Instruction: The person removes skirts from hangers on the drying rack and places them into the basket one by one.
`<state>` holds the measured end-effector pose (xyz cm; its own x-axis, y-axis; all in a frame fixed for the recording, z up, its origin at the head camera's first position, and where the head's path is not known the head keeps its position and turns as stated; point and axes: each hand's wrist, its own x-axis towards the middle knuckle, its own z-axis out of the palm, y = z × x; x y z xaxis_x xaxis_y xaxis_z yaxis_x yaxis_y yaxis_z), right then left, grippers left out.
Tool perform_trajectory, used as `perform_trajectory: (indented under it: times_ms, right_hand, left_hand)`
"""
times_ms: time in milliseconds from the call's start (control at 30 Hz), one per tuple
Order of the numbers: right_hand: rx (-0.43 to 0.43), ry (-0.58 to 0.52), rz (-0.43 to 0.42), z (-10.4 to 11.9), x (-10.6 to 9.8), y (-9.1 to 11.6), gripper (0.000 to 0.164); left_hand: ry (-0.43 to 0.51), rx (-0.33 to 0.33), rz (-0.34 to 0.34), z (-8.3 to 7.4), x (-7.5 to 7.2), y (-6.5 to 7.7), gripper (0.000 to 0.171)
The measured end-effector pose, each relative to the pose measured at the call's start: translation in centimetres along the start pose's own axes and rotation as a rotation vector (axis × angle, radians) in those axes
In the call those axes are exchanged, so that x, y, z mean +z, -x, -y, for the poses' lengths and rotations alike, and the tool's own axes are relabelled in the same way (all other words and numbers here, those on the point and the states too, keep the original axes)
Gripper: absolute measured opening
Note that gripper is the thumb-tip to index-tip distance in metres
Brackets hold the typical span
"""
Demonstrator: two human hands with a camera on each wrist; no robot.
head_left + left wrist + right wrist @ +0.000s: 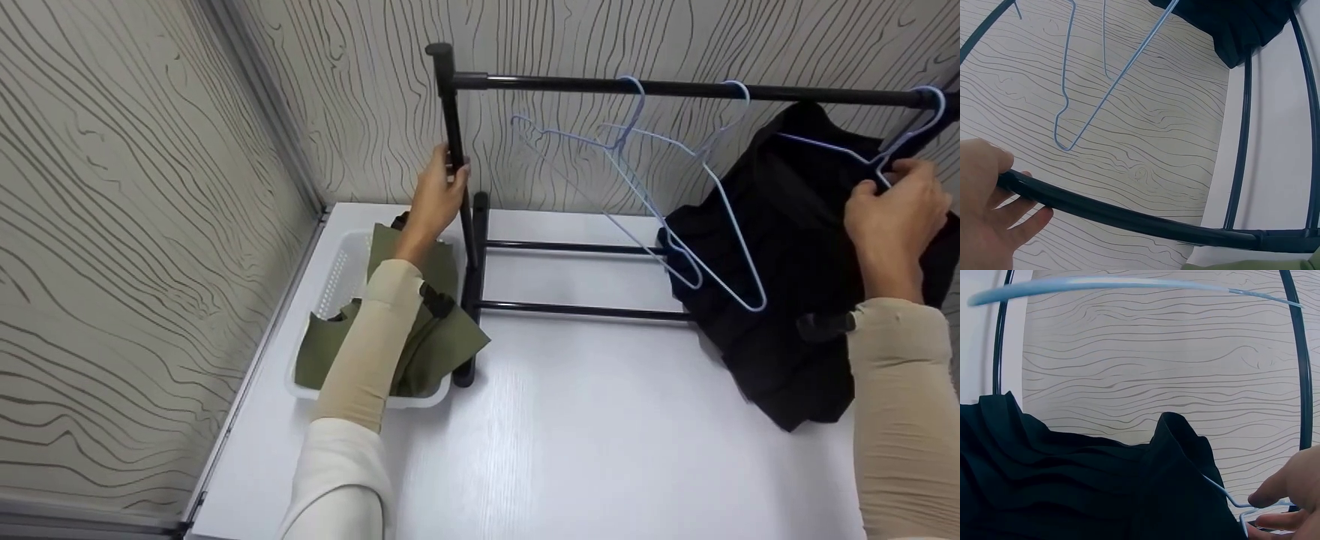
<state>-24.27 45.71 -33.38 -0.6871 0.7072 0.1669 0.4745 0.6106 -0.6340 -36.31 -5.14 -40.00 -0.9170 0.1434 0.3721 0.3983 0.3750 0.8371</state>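
Note:
My left hand [439,191] grips the left upright post [452,124] of a black clothes rack, thumb on one side and fingers round the other, as the left wrist view also shows. At the right end of the rack my right hand [900,214] pinches the neck of a blue wire hanger [832,145]. That hanger's hook goes over the top rail [555,84]. A black pleated garment [1072,478] hangs from it, its lower part spreading down toward the table. In the right wrist view the hanger's shoulder wire runs into the garment's top.
Two bare blue hangers, one nearer the left [630,187] and one beside the garment [731,202], hang from the rail. A white basket [337,277] holding olive-green cloth [442,345] stands by the rack's left foot on the white table [600,435]. Patterned wall panels stand behind and left.

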Motion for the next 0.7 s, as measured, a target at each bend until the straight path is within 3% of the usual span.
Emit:
perform_trajectory:
  times_ms: [700]
  right_hand:
    - [-0.016,0.024,0.019,-0.51,0.58,-0.91,0.049]
  left_hand:
    - [0.008,0.011,-0.001,0.09,-0.12,0.05,0.030]
